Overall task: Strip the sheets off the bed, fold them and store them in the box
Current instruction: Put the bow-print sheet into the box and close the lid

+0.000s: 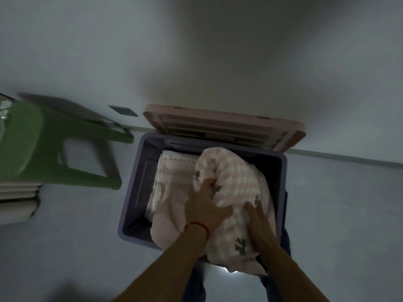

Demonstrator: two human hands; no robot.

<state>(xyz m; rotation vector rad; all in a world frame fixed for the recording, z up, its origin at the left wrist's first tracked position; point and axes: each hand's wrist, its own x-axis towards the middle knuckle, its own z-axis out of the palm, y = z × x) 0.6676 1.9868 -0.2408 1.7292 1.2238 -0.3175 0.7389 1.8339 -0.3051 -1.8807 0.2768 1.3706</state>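
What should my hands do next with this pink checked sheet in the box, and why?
Probably press the near end of the sheet down and inward. Both the left hand and right hand lie on it, but its near edge spills over the purple box rim, and the lid stands open.

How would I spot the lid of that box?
Find the purple box on the pale floor, stuffed with pink checked sheets. Its lid stands open along the far rim against the wall. It is the only hard, salmon-pink ribbed panel.
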